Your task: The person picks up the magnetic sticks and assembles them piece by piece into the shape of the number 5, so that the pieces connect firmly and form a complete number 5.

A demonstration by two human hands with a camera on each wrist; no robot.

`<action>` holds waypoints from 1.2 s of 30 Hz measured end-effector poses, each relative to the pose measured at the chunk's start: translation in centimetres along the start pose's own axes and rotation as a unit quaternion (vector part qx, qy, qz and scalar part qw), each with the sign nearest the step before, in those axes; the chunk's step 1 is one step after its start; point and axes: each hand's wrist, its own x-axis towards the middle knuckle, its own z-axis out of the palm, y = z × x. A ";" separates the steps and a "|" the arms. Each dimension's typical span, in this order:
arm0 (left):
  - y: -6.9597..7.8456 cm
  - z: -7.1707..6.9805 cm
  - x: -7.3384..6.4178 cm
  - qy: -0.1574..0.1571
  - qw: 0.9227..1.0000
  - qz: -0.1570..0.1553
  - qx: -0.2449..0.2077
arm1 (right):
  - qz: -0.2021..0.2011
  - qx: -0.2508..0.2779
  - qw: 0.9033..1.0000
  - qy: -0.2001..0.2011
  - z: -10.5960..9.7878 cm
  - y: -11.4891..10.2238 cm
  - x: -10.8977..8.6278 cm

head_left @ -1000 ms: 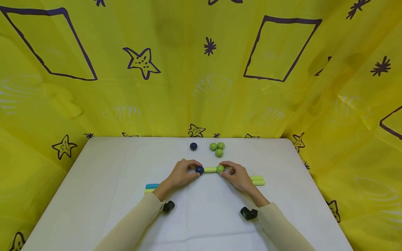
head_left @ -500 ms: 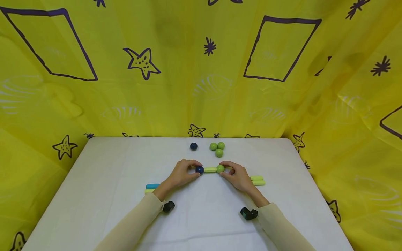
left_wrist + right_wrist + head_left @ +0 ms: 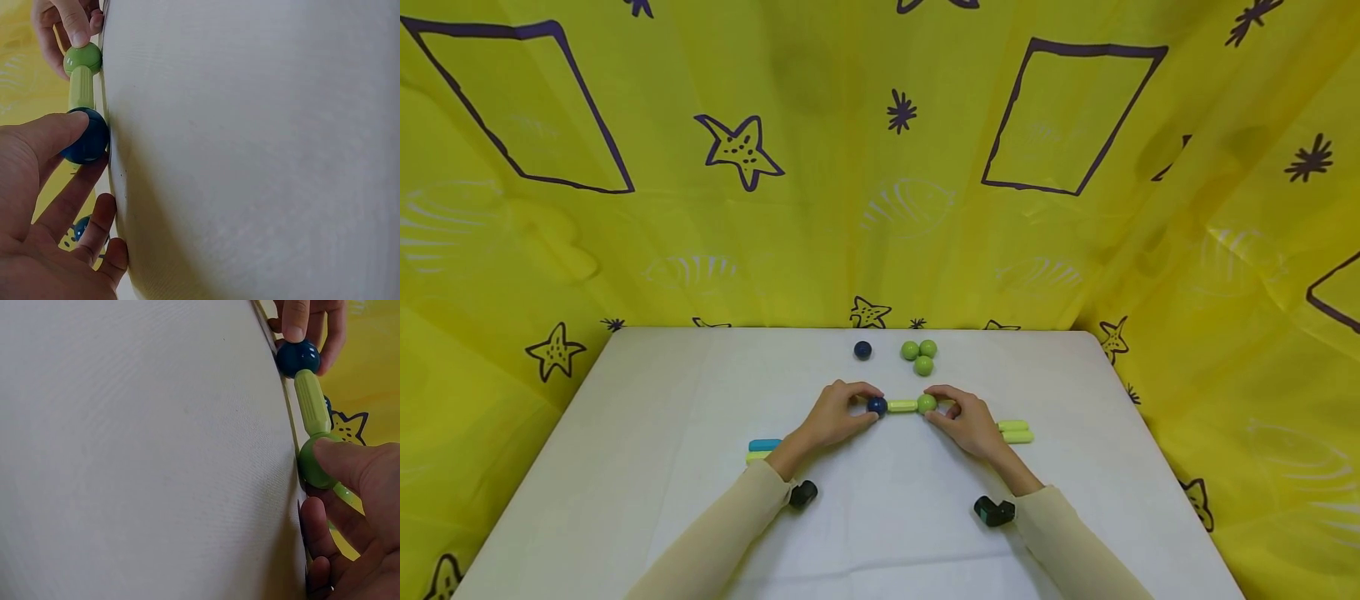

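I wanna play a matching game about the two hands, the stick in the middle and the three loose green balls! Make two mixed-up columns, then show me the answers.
Column one:
1. left hand
2. right hand
3. middle stick
4. three loose green balls

Column two:
A. between a dark blue ball and a green ball
B. grouped near the far edge of the table
C. pinching the green ball
D. pinching the dark blue ball

Right pairs: 1-D, 2-C, 3-A, 4-B

The left fingers [image 3: 61, 130] hide part of the navy ball [image 3: 92, 142].
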 end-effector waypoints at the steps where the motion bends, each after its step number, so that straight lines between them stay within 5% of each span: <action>1: 0.0 0.0 0.0 0.000 1.000 0.000 0.000 | 0.000 0.000 1.000 0.001 0.0 0.0 0.0; 36: 0.0 0.0 -0.1 0.004 1.000 0.010 -0.001 | 0.008 0.008 1.000 0.006 0.1 -0.4 -0.3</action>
